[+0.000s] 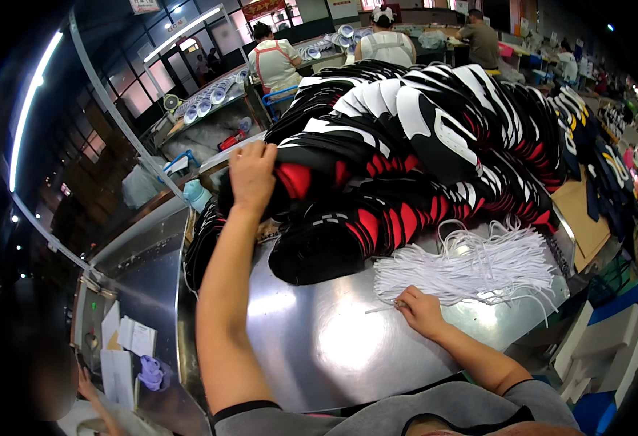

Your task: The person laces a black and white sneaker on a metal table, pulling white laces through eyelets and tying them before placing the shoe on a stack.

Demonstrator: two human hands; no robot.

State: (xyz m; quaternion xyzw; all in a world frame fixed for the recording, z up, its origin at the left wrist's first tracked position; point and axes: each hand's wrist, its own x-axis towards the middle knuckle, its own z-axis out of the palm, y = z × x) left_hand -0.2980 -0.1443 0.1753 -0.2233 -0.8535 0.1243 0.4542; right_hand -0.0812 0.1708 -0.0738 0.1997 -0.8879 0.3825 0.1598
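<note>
Across the metal table lies a big heap of black, red and white shoe uppers (406, 138), nested in overlapping rows. My left hand (252, 176) reaches to the heap's left end, its fingers curled over a black and red shoe upper (290, 180). In front of the heap, on the right, rests a bundle of white shoelaces (471, 265). At the bundle's near left edge my right hand (418, 311) has its fingers closed in a pinch on a white shoelace (380, 309), whose tip sticks out to the left. Another row of uppers (322, 251) lies between my hands.
The shiny metal table (340, 341) spreads before me. Brown cardboard (580, 214) sits by its right edge, with a pale plastic chair (606, 341) nearby. Papers (126, 349) and a purple cloth (153, 373) are at lower left, near another person's hand (86, 384). People (275, 62) work behind the heap.
</note>
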